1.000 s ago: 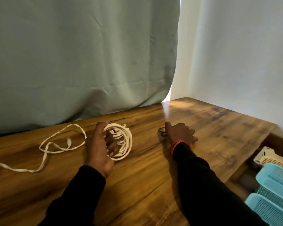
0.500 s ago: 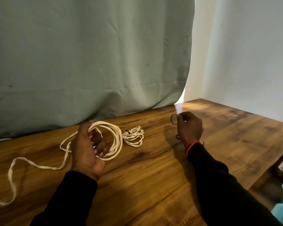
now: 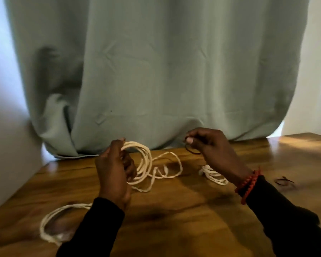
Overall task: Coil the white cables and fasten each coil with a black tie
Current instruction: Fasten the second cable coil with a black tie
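My left hand (image 3: 114,173) grips a coil of white cable (image 3: 144,164) held upright above the wooden table (image 3: 183,210). The cable's loose tail loops to the right on the table. My right hand (image 3: 213,147) pinches a thin black tie (image 3: 192,150) between thumb and fingers, raised to the right of the coil. A small coiled white cable (image 3: 214,176) lies on the table under my right wrist. More black ties (image 3: 283,181) lie on the table at the right. Another white cable (image 3: 52,225) loops along the table's near left.
A grey-green curtain (image 3: 156,71) hangs down to the table's far edge. A pale wall (image 3: 6,127) borders the table on the left. The table's left edge runs diagonally at the near left.
The view swung left. My right hand lifted the black tie higher and closer to the coil. My left hand raised the coil upright, its tail now lying to the right.
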